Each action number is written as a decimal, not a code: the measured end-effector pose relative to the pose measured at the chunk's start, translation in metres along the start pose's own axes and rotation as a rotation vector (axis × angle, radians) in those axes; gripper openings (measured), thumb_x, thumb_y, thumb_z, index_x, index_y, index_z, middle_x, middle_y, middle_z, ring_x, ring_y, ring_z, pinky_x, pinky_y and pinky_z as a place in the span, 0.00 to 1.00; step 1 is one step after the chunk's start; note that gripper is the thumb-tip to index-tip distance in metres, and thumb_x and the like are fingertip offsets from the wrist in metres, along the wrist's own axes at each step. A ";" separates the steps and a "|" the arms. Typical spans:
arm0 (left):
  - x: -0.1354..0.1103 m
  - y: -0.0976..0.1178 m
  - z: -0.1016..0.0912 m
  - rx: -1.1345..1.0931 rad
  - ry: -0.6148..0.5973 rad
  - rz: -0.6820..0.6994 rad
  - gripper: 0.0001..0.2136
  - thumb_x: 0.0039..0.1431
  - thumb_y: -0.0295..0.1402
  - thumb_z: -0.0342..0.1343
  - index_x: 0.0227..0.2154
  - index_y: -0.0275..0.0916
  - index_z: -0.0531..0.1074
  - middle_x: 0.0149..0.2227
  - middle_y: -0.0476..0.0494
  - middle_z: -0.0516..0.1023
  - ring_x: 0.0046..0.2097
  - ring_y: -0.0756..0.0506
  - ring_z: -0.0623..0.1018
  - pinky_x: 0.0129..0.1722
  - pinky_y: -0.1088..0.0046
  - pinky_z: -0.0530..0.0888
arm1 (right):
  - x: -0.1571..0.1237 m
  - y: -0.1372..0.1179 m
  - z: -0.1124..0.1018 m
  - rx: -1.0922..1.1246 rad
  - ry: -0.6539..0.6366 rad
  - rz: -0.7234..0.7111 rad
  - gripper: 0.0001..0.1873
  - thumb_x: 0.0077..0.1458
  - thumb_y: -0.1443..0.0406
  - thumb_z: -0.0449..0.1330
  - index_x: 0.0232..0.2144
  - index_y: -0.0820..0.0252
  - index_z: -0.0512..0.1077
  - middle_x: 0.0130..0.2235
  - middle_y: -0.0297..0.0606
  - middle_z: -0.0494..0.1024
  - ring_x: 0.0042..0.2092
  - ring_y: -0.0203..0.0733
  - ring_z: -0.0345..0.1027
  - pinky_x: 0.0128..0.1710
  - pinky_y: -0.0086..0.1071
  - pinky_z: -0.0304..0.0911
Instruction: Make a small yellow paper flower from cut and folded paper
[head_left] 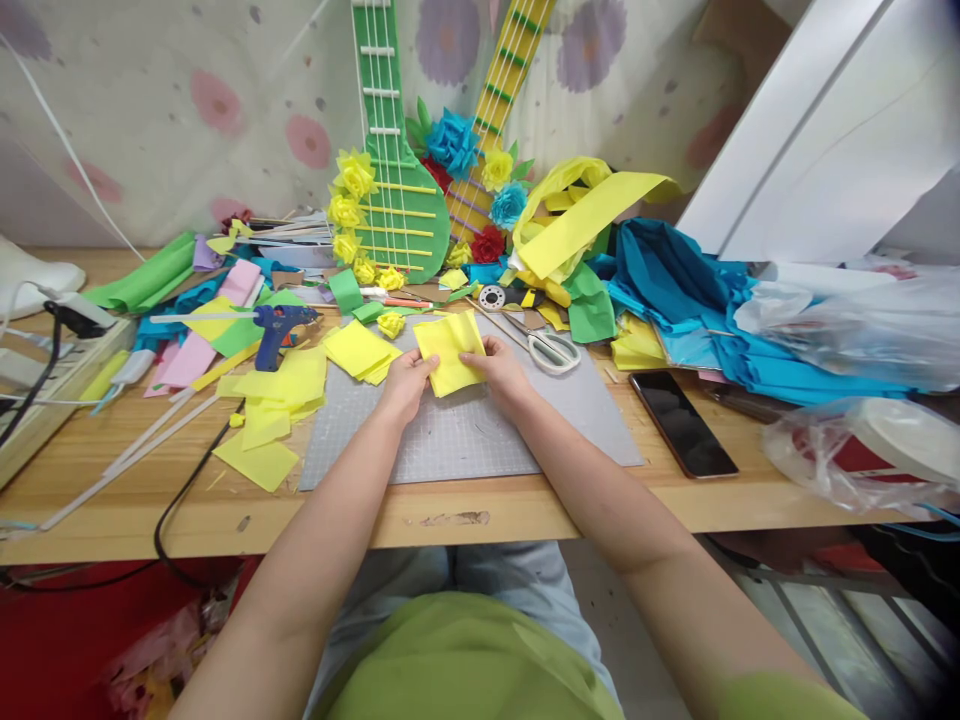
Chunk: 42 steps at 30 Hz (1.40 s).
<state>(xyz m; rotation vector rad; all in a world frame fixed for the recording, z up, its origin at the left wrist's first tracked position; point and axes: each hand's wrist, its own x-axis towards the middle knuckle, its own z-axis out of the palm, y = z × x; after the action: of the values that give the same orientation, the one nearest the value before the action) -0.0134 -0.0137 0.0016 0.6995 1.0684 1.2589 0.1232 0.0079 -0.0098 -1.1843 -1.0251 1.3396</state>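
Note:
Both hands hold a square piece of yellow paper (450,350) just above a grey cutting mat (465,440). My left hand (405,385) pinches its left lower edge with closed fingers. My right hand (501,372) pinches its right edge, thumb on top. A small stack of yellow paper squares (360,352) lies just left of the held piece. A tiny yellow paper flower (391,324) sits behind it.
Scissors (551,350) lie right of the hands, a phone (682,423) further right. A blue glue gun (276,330) stands at the left among yellow scraps (259,462). Paper guitars with flowers (397,190) lean at the back. Blue paper (675,300) and plastic bags (862,450) fill the right.

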 end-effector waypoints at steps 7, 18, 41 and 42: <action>0.000 0.002 0.000 0.035 0.023 0.025 0.08 0.45 0.26 0.55 0.32 0.31 0.73 0.28 0.42 0.79 0.37 0.44 0.78 0.43 0.64 0.72 | 0.000 0.000 0.000 0.032 0.027 0.000 0.24 0.23 0.61 0.67 0.25 0.58 0.60 0.25 0.28 0.70 0.28 0.36 0.64 0.30 0.32 0.60; 0.003 0.001 -0.003 0.073 0.015 0.119 0.12 0.43 0.26 0.56 0.34 0.32 0.73 0.31 0.43 0.79 0.40 0.44 0.77 0.42 0.67 0.72 | 0.003 -0.005 -0.006 0.073 0.078 0.040 0.26 0.21 0.64 0.68 0.25 0.57 0.58 0.23 0.26 0.70 0.25 0.34 0.65 0.27 0.29 0.61; 0.002 0.006 -0.008 0.204 -0.090 0.083 0.16 0.38 0.32 0.62 0.34 0.32 0.74 0.30 0.44 0.79 0.38 0.43 0.77 0.40 0.67 0.73 | -0.002 -0.014 -0.007 -0.057 -0.041 0.039 0.31 0.25 0.61 0.69 0.33 0.55 0.57 0.28 0.31 0.75 0.31 0.42 0.71 0.30 0.36 0.66; 0.002 0.007 -0.008 0.211 -0.103 0.073 0.16 0.38 0.32 0.62 0.34 0.33 0.74 0.30 0.44 0.79 0.38 0.43 0.77 0.39 0.67 0.73 | -0.002 -0.013 -0.006 -0.071 -0.030 0.039 0.31 0.26 0.61 0.69 0.33 0.55 0.57 0.27 0.31 0.75 0.30 0.42 0.71 0.31 0.37 0.66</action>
<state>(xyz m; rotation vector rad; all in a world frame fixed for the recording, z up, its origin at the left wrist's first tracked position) -0.0237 -0.0116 0.0042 0.9620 1.1087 1.1687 0.1313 0.0072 0.0021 -1.2461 -1.0842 1.3643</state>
